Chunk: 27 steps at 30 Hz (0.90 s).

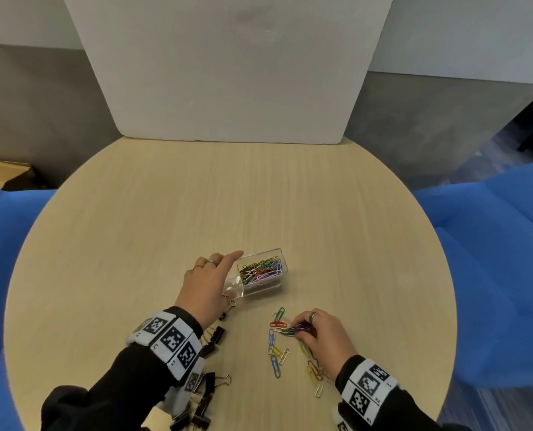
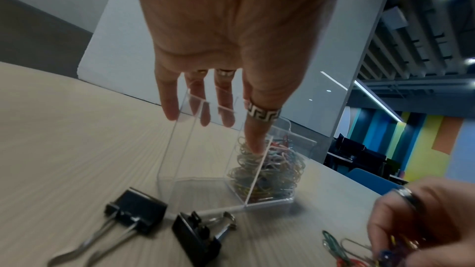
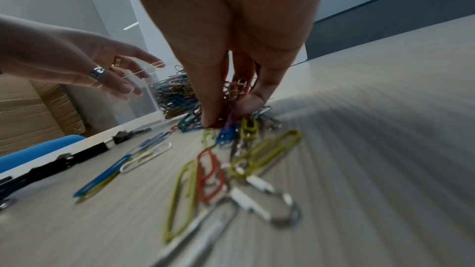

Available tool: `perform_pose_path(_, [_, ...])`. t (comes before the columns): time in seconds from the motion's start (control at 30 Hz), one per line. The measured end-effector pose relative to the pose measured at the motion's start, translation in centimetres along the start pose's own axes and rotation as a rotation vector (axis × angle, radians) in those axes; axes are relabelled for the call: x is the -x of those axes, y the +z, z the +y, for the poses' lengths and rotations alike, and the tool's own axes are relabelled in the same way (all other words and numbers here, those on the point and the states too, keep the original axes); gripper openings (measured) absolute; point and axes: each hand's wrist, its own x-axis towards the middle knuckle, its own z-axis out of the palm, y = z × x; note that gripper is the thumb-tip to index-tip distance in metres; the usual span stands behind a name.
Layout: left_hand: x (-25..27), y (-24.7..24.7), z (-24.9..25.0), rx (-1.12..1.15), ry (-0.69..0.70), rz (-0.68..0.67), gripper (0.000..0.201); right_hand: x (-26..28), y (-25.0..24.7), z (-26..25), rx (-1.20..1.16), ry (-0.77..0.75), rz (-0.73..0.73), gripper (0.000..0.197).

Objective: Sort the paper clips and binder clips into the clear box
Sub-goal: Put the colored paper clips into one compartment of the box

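A clear box (image 1: 277, 255) with two compartments sits mid-table; its right compartment is full of coloured paper clips (image 1: 260, 270), and the left one looks bare. My left hand (image 1: 218, 269) hovers over the left compartment with straight, spread fingers (image 2: 170, 107) and holds nothing. Nearer the front, my right hand (image 1: 302, 330) pinches a small bunch of paper clips (image 1: 291, 330) against the table; in the right wrist view its fingertips (image 3: 209, 121) press on them. More loose paper clips (image 1: 276, 356) lie around that hand. Black binder clips (image 1: 210, 387) lie under my left forearm.
The round wooden table (image 1: 165, 213) has bare surface behind the box. A white board (image 1: 227, 73) stands at its far edge. Blue chairs (image 1: 492, 244) flank the table. Two binder clips (image 2: 136, 210) lie just in front of the box.
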Motion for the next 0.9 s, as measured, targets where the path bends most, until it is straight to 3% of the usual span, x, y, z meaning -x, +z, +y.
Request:
perform_pose_path(0.17, [0.3, 0.3, -0.2, 0.058, 0.026, -0.021, 0.075, -0.7, -2.5, -1.7, -0.065, -0.015, 0.055, 0.02])
perform_pose_path(0.37, [0.5, 0.5, -0.1, 0.088, 0.009, -0.02, 0.075, -3.1, -4.9, -6.3, -0.04, -0.223, 0.181, 0.015])
perform_pose_path(0.5, [0.5, 0.6, -0.1, 0.123, 0.005, -0.016, 0.075, -4.9, -4.4, -8.3, 0.008, -0.288, 0.166, 0.016])
perform_pose_path(0.73, [0.6, 0.7, -0.1, 0.171, 0.001, -0.018, 0.074, -5.9, -2.9, -7.9, 0.118, -0.362, 0.106, 0.03])
perform_pose_path(0.9, [0.5, 0.8, -0.1, 0.172, 0.002, -0.02, 0.075, -5.3, -3.2, -5.9, 0.103, -0.525, 0.27, 0.026])
